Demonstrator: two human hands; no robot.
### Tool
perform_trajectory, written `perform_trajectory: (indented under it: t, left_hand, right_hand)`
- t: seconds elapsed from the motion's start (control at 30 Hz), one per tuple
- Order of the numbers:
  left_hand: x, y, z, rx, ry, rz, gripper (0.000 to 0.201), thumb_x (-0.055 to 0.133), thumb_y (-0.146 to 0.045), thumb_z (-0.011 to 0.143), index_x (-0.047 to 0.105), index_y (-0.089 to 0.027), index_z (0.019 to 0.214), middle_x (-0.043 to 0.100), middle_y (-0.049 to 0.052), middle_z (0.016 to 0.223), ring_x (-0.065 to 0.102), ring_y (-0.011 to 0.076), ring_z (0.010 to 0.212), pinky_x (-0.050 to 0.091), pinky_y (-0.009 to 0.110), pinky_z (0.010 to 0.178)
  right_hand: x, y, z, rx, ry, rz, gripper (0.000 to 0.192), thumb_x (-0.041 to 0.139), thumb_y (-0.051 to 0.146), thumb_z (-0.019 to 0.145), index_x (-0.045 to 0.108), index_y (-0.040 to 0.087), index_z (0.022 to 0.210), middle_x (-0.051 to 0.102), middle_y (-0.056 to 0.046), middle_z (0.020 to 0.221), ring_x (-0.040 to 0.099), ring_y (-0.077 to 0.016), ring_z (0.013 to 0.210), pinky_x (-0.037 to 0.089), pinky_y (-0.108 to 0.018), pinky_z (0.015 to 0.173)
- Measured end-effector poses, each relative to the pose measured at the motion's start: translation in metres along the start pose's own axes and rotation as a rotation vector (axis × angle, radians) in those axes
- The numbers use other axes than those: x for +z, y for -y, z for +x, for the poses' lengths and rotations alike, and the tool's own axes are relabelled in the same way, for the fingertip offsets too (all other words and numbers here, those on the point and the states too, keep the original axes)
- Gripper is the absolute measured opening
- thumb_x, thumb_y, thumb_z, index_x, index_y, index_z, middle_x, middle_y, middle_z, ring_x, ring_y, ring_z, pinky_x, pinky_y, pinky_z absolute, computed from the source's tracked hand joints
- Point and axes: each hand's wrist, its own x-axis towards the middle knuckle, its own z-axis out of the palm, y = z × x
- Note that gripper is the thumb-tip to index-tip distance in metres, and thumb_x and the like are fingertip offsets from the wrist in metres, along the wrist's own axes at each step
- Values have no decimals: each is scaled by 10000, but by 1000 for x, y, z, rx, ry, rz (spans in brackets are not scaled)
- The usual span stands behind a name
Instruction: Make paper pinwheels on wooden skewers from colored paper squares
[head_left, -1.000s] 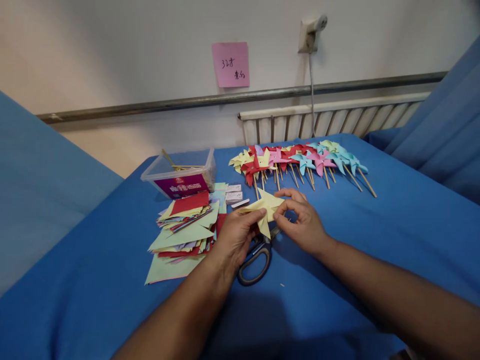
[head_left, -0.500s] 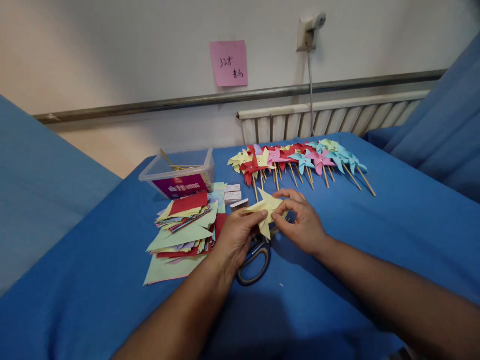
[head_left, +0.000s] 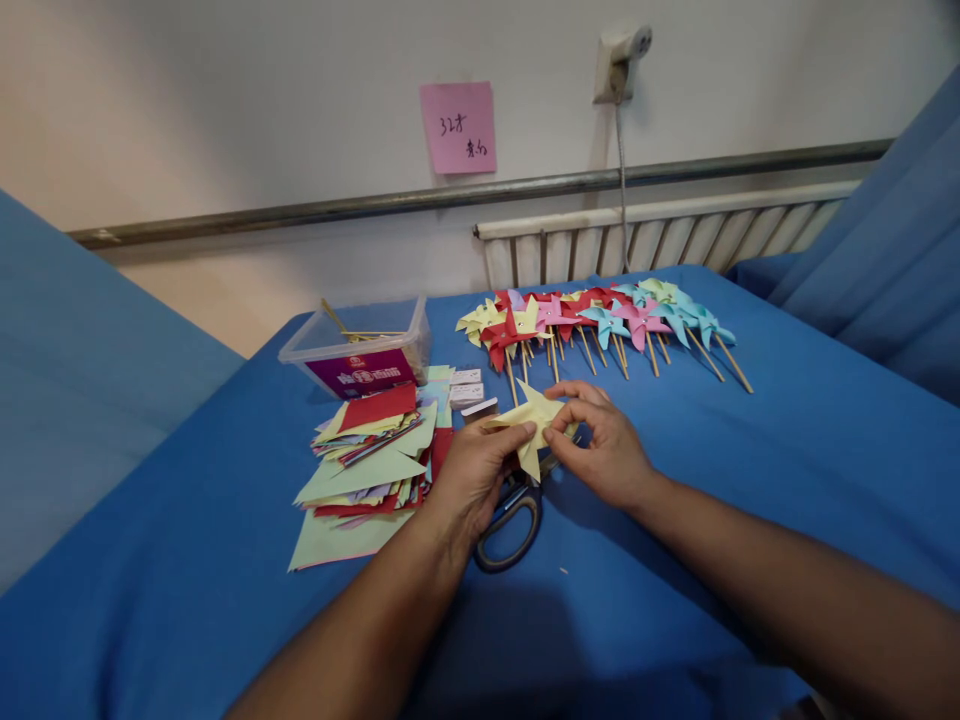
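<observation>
Frame centre, near to far:
- Scissors (head_left: 510, 518): flat on the desk (head_left: 675, 560).
- Yellow paper pinwheel (head_left: 531, 418): your left hand (head_left: 474, 474) and right hand (head_left: 604, 448) pinch it. Likely light, floppy, crease-prone; grip folded points near the centre.
- Finished pinwheels (head_left: 600, 322): beyond.

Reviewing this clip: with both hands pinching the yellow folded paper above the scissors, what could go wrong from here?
1. The left hand and right hand pinch the yellow folded paper only at its middle; the folds may spring open.
2. The scissors lie right under the hands; a wrist might knock them.
3. The loose paper stack beside the left forearm could be swept askew.
</observation>
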Motion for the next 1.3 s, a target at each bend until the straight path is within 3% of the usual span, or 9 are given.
perform_trajectory:
  t: [0.33,0.57,0.63,0.73,0.8,0.9,1.07,1.2,1.3]
  left_hand:
    - [0,1,0,2,18,-2,327,821,-219,539,684,-87,805,673,68,710,607,152,602,460,281,604]
    - [-1,-2,0,87,51,76,241,761,-234,615,695,-85,792,682,72,706,599,150,599,453,261,586]
    - [-2,-5,0,87,94,114,224,741,-237,635,698,-85,794,687,76,711,609,157,614,467,270,614]
    - [-4,-10,-2,40,172,172,232,722,-207,631,704,-86,829,695,78,725,618,164,620,485,297,666]
    - [-4,-14,-5,15,212,242,251,706,-182,621,709,-91,855,698,76,730,624,166,630,482,290,663]
    - [-4,-18,-8,18,224,405,223,680,-174,614,711,-97,821,684,61,701,605,148,601,443,249,589]
    - [-5,-18,-10,38,293,589,172,630,-164,617,697,-101,762,639,28,653,533,112,543,377,221,516]
    - [-4,-12,-7,138,154,595,114,677,-183,616,667,-122,712,629,15,655,531,113,556,387,218,519]
    - [-2,-7,-5,148,62,372,152,727,-223,631,648,-131,723,622,11,643,546,116,562,429,227,555]
  right_hand:
    - [0,-1,0,4,12,8,99,617,189,742,575,217,657,615,-67,1098,556,-231,1043,401,-427,946]
    - [-1,2,-1,21,2,100,82,629,252,770,593,212,708,611,-76,1114,566,-240,1059,407,-429,945]
    - [-2,2,1,88,-33,233,109,642,298,777,605,222,845,600,-78,1148,570,-235,1074,422,-417,939]
    - [-5,1,8,297,-51,506,334,689,370,741,559,242,1021,625,-62,1082,617,-206,944,479,-383,844]
    - [-8,1,12,411,40,638,371,720,396,707,558,228,996,645,-30,910,624,-176,791,496,-343,745]
    - [-13,2,14,469,259,696,349,762,372,658,571,206,899,600,27,718,584,-135,634,471,-285,618]
    - [-12,3,10,470,392,621,302,782,301,613,588,190,816,591,42,693,547,-108,561,425,-243,521]
    - [-3,5,6,501,277,662,288,775,307,612,588,190,797,588,51,653,535,-101,511,417,-236,489]
    - [5,6,3,565,81,759,336,791,342,597,583,185,808,610,45,642,558,-112,513,450,-252,512]
